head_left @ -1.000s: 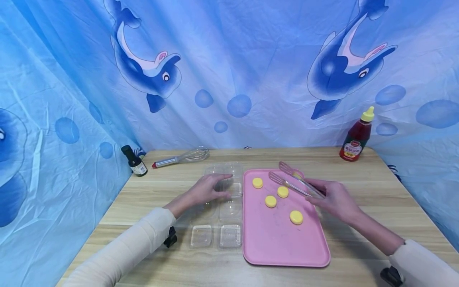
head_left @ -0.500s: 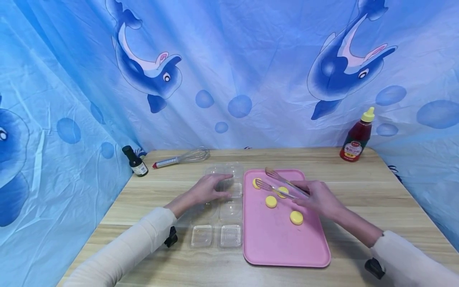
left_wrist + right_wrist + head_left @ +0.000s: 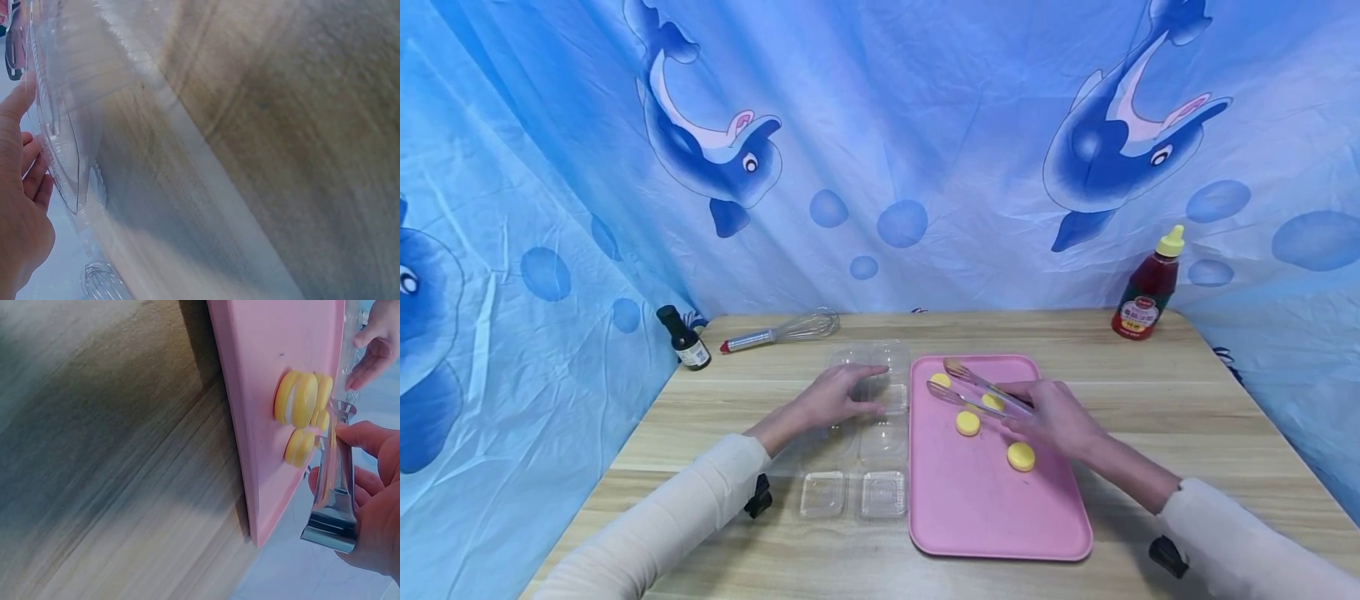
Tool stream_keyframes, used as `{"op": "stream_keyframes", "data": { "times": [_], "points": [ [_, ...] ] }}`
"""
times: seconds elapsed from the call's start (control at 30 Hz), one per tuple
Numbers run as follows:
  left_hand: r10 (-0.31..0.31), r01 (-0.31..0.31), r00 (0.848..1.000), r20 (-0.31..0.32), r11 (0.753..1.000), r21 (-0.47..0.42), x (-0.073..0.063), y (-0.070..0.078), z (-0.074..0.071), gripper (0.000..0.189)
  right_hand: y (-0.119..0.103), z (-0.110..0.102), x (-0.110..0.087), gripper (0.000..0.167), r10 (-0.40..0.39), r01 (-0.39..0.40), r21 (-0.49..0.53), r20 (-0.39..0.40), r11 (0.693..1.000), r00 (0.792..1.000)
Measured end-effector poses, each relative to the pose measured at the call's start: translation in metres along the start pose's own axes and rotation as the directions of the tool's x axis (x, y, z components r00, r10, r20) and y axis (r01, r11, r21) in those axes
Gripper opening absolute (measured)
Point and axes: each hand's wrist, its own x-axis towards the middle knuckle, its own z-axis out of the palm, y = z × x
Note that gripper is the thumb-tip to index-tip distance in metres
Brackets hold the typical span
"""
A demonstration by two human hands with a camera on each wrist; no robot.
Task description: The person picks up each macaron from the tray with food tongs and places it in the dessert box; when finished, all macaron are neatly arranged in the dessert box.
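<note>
My right hand [image 3: 1058, 415] grips steel tongs [image 3: 1011, 402] with slotted heads, held over the pink tray [image 3: 977, 521]. The tongs' two heads stand apart around the far-left macaron [image 3: 940, 381]. Several yellow macarons lie on the tray, one [image 3: 992, 402] partly covered by the tongs' arms. In the right wrist view the tongs' bent end [image 3: 331, 528] shows by the palm, and a cream-filled macaron [image 3: 297, 399] is close. My left hand [image 3: 831, 394] rests on clear plastic boxes [image 3: 883, 492] left of the tray, thumb and index finger spread. Its fingers touch the clear plastic [image 3: 65, 162].
A wire whisk [image 3: 786, 331] lies at the table's back left, near a small dark bottle [image 3: 685, 340]. A red sauce bottle [image 3: 1142, 292] with a yellow cap stands at the back right. A blue dolphin curtain [image 3: 880, 125] hangs behind the wooden table [image 3: 760, 550].
My right hand has moved left with the tongs, whose heads travelled from the tray's far middle to the far-left macaron. The left hand stays in place on the boxes.
</note>
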Motion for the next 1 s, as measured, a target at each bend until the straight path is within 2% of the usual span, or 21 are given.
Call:
{"op": "stream_keyframes", "data": {
  "times": [0.2,0.47,1.0],
  "points": [
    [0.013,-0.013,1.000,-0.003,1.000,0.010,0.0005,-0.0008,0.0007,0.077,-0.0019,0.0023,0.0006,0.044,-0.018,0.017,-0.073,-0.008,0.997,1.000],
    [-0.007,0.007,1.000,0.002,1.000,0.005,-0.0001,-0.0003,0.0003,0.077,-0.0032,0.0040,0.0013,0.039,-0.025,0.023,-0.102,-0.018,0.995,1.000],
    [-0.025,0.025,1.000,0.009,1.000,-0.004,-0.0021,0.0029,-0.0017,0.077,-0.0064,0.0013,0.0035,0.042,-0.026,0.023,-0.081,-0.027,0.996,0.999]
  ]
}}
